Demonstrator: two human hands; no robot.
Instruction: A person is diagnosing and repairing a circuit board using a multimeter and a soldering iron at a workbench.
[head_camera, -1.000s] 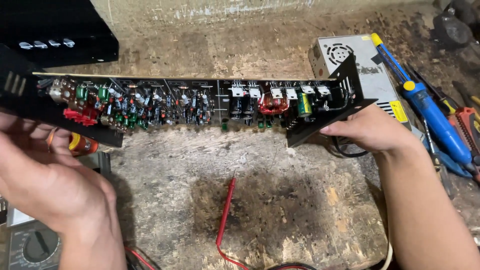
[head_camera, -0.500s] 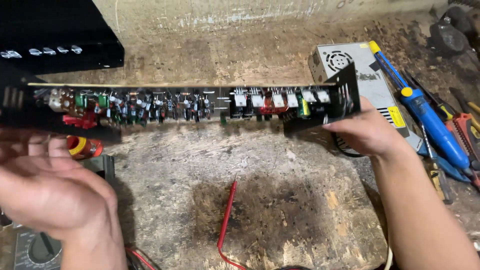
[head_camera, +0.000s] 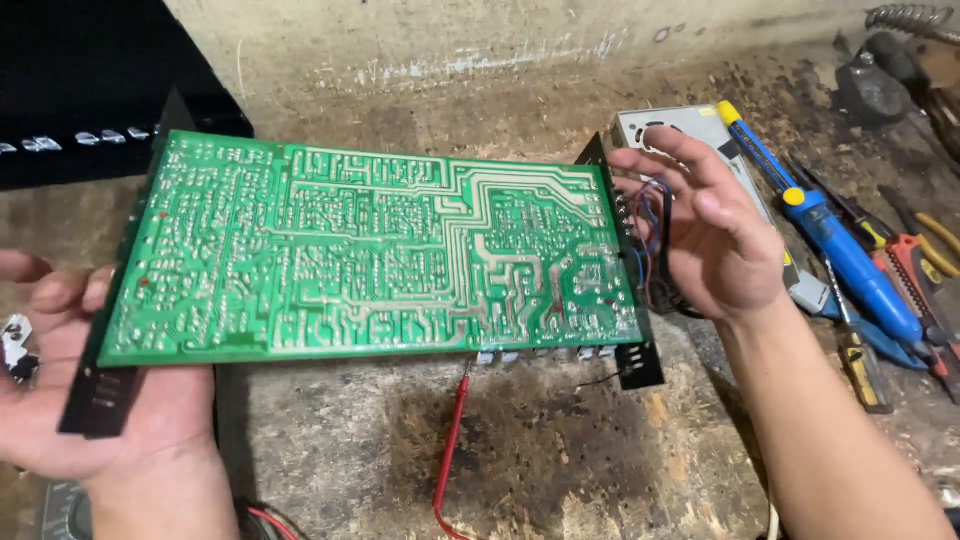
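Observation:
A long green circuit board (head_camera: 370, 255) with black end brackets is held up over the bench, its soldered underside facing me. My left hand (head_camera: 120, 420) lies palm up under the board's left end and carries the left black bracket (head_camera: 95, 400). At the board's right end my right hand (head_camera: 715, 225) has its fingers spread, its palm against the right bracket (head_camera: 625, 250), where a bundle of thin coloured wires (head_camera: 650, 225) hangs. Whether those fingers grip the bracket or only steady it is unclear.
A red probe lead (head_camera: 452, 450) lies on the worn wooden bench below the board. A metal power supply box (head_camera: 665, 125) sits behind my right hand. A blue soldering iron (head_camera: 835, 250), pliers (head_camera: 915, 265) and other tools lie at right. A black case (head_camera: 70, 90) stands at upper left.
The board has been flipped from its component side, seen edge-on, to its soldered green underside. My left hand moved under the left end. My right hand's fingers spread out at the right end.

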